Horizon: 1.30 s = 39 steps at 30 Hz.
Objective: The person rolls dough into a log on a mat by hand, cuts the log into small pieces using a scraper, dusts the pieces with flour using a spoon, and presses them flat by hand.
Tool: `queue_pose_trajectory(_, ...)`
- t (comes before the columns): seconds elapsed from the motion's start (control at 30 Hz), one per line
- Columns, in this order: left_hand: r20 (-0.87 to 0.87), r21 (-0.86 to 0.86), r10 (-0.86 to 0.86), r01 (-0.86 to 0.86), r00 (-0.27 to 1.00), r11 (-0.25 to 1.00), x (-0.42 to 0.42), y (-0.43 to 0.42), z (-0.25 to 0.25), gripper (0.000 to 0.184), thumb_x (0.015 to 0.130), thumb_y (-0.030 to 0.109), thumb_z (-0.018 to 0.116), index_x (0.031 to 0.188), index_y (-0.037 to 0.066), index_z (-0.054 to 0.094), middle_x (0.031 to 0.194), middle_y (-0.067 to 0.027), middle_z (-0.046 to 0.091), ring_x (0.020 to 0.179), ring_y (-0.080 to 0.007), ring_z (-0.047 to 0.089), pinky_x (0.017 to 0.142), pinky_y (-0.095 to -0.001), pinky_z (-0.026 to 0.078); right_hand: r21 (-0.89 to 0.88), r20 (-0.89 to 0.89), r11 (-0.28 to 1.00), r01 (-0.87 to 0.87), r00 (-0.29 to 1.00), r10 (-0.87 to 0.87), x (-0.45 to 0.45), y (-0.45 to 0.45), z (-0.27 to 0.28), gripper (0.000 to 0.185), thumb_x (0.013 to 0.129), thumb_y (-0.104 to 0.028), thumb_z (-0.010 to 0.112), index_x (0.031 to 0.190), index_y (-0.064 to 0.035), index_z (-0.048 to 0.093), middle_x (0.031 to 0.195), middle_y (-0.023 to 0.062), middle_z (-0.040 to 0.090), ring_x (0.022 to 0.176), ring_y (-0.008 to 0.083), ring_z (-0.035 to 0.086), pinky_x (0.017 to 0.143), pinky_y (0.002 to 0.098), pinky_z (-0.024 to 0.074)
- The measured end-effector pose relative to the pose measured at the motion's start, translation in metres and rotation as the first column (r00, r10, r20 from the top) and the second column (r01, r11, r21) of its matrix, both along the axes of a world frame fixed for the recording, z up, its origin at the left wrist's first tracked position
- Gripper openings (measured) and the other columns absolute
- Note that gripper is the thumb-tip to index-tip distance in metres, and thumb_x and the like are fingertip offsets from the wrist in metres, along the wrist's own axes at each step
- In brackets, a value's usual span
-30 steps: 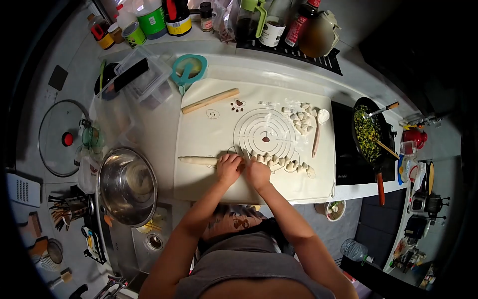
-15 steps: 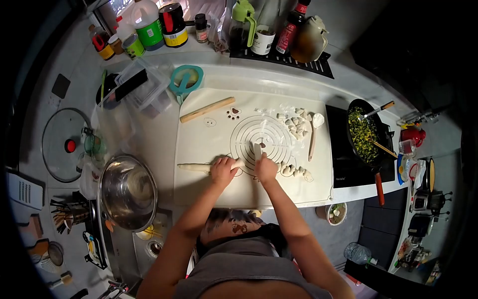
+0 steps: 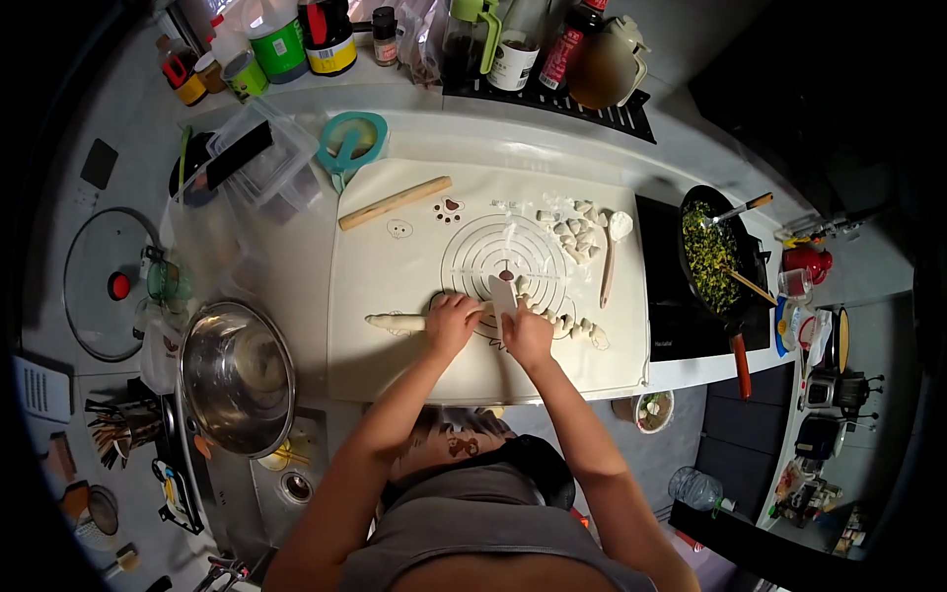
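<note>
A cream mat [image 3: 380,266] with printed rings lies on the counter. On its front part my left hand [image 3: 454,324] is closed around the right end of a long dough roll [image 3: 397,323]. Just right of it, my right hand [image 3: 528,335] grips a knife [image 3: 502,299], its pale flat blade pointing away from me beside the roll's end. Cut dough pieces [image 3: 564,324] form a row to the right of the knife, partly hidden by my right hand. More floured pieces [image 3: 575,233] are heaped at the mat's back right, next to a scoop [image 3: 608,266] with flour.
A wooden rolling pin [image 3: 395,203] lies at the mat's back left. Left of the mat are a steel bowl [image 3: 237,370] and clear plastic boxes [image 3: 258,163]. A pan [image 3: 712,259] of chopped filling sits on the stove at right. Bottles [image 3: 513,49] line the back ledge.
The view has shifted. The knife has swung back to the dough roll's end from farther away. The roll's left end now sits farther right on the mat, and its visible length is shorter.
</note>
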State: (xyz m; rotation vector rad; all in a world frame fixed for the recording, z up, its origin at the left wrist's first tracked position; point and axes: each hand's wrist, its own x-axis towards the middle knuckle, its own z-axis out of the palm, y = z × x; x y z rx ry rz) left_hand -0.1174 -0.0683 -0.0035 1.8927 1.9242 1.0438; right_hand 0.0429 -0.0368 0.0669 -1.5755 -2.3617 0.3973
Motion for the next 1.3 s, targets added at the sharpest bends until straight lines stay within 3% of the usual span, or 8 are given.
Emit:
queue_pose_trajectory(0.03,0.017,0.036,0.020,-0.020,1.000,0.999,0.000,0.002,-0.001,0.017,0.071,0.018,0.074,0.086,0.014,0.065,0.083,-0.0020,0.062,0.082,-0.0256,0.059,0.072,-0.0378,0.049,0.005,0.023,1.000,-0.008,1.000,0.008,-0.002,0.000,-0.002,0.020,0.083,-0.021,0.061,0.089,-0.0017,0.056,0.057,0.0149,0.061,0.050,0.0335,0.061,0.049,0.0443,0.0481)
queue_pose_trajectory(0.43,-0.063,0.017,0.068,-0.067,0.996,0.998,0.001,0.004,-0.005,0.016,0.071,0.021,0.074,0.083,0.016,0.065,0.081,-0.0001,0.060,0.078,-0.0246,0.058,0.070,-0.0369,0.049,-0.199,0.227,0.979,-0.033,0.971,0.078,-0.029,0.018,-0.011,0.017,0.078,-0.015,0.059,0.089,-0.0025,0.057,0.069,0.0176,0.066,0.061,0.0337,0.066,0.056,0.0440,0.0523)
queue_pose_trajectory(0.63,-0.048,0.084,0.053,-0.049,0.997,0.995,0.000,-0.007,-0.001,0.016,0.071,0.017,0.074,0.083,0.015,0.065,0.086,-0.0001,0.063,0.081,-0.0252,0.059,0.070,-0.0388,0.048,-0.167,0.210,0.986,0.031,0.978,0.005,-0.028,0.014,-0.023,0.022,0.079,-0.021,0.061,0.090,-0.0012,0.056,0.067,0.0177,0.065,0.061,0.0348,0.066,0.057,0.0442,0.0521)
queue_pose_trajectory(0.77,0.034,0.108,-0.023,0.019,0.999,0.994,-0.004,-0.014,0.000,0.014,0.072,0.015,0.073,0.083,0.014,0.064,0.088,0.0002,0.064,0.082,-0.0239,0.059,0.069,-0.0380,0.049,-0.059,0.050,0.998,0.034,0.998,-0.031,-0.010,0.006,-0.024,0.021,0.083,-0.021,0.059,0.084,-0.0006,0.054,0.057,0.0195,0.060,0.051,0.0363,0.061,0.048,0.0456,0.0484)
queue_pose_trajectory(0.87,0.016,0.088,-0.006,0.005,1.000,0.996,-0.001,-0.019,0.001,0.013,0.072,0.014,0.072,0.082,0.013,0.064,0.088,0.0003,0.064,0.082,-0.0234,0.060,0.068,-0.0372,0.049,-0.060,0.012,0.998,-0.014,1.000,0.015,-0.016,-0.013,0.007,0.020,0.083,-0.020,0.059,0.084,-0.0007,0.054,0.056,0.0187,0.059,0.050,0.0358,0.060,0.048,0.0454,0.0482)
queue_pose_trajectory(1.03,-0.003,0.078,0.007,-0.006,1.000,0.997,0.001,-0.019,0.002,0.014,0.071,0.013,0.072,0.083,0.013,0.064,0.089,0.0001,0.063,0.083,-0.0231,0.059,0.069,-0.0365,0.049,-0.072,0.127,0.996,-0.060,0.989,0.069,-0.022,-0.017,-0.010,0.017,0.082,-0.018,0.059,0.083,-0.0022,0.055,0.056,0.0167,0.060,0.049,0.0329,0.061,0.047,0.0434,0.0489)
queue_pose_trajectory(1.13,-0.034,0.043,-0.006,0.007,0.999,0.999,0.000,-0.022,-0.003,0.017,0.070,0.015,0.072,0.085,0.016,0.064,0.092,0.0053,0.062,0.087,-0.0198,0.058,0.073,-0.0363,0.048,-0.119,0.149,0.991,-0.060,0.986,0.078,-0.026,-0.015,-0.016,0.016,0.080,-0.017,0.058,0.085,-0.0026,0.055,0.058,0.0162,0.062,0.051,0.0324,0.063,0.048,0.0431,0.0498)
queue_pose_trajectory(1.3,-0.062,0.049,-0.007,0.010,0.998,0.999,-0.001,-0.023,-0.001,0.019,0.070,0.013,0.071,0.088,0.014,0.064,0.093,0.0026,0.061,0.090,-0.0215,0.058,0.074,-0.0377,0.049,-0.201,0.179,0.980,-0.005,0.983,0.042,-0.037,-0.010,-0.026,0.022,0.079,-0.020,0.060,0.090,-0.0016,0.055,0.063,0.0168,0.064,0.057,0.0338,0.065,0.053,0.0448,0.0509)
